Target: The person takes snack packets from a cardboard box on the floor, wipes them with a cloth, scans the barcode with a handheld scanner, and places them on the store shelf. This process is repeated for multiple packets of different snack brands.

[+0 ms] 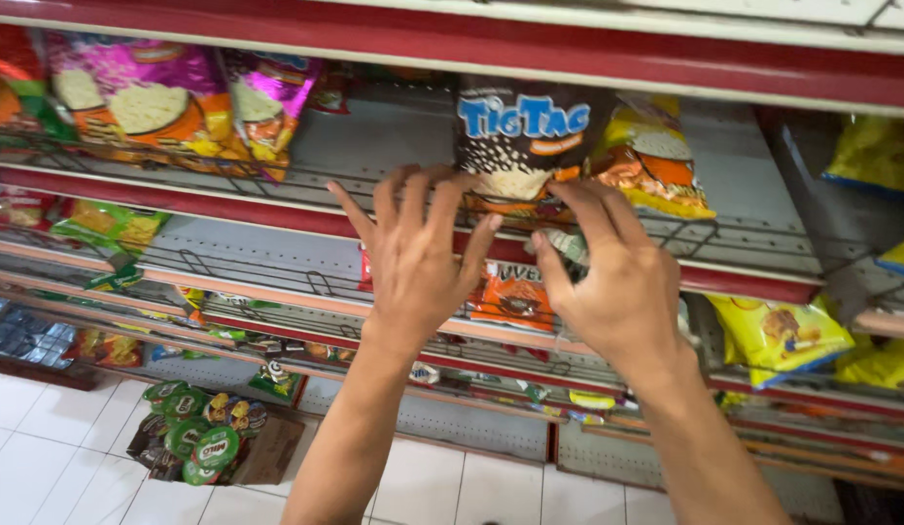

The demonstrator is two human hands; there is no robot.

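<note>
Above, two bare hands reach up to a dark brown snack bag [523, 136] that stands upright at the front of the upper wire shelf [306, 185]. Left hand [413, 255]: fingers spread wide and loosely extended, tips at the bag's lower left edge; it grips nothing that can be seen. Right hand [617, 282]: fingers curled, thumb and forefinger pinched at the bag's lower right corner, where a small pale packet or tag [569, 243] shows between them; whether this belongs to the bag cannot be told. Just beside the brown bag, on its right, leans a yellow and orange snack bag [651, 156]. Far left on the same shelf stand pink and orange snack bags [146, 92]. An orange packet [513, 297] sits on the shelf below, between the two wrists. Yellow bags [778, 335] lie lower right. On the white tiled floor [44, 428], lower left, rests a cardboard box [267, 447] of green sachets [204, 437].
</note>
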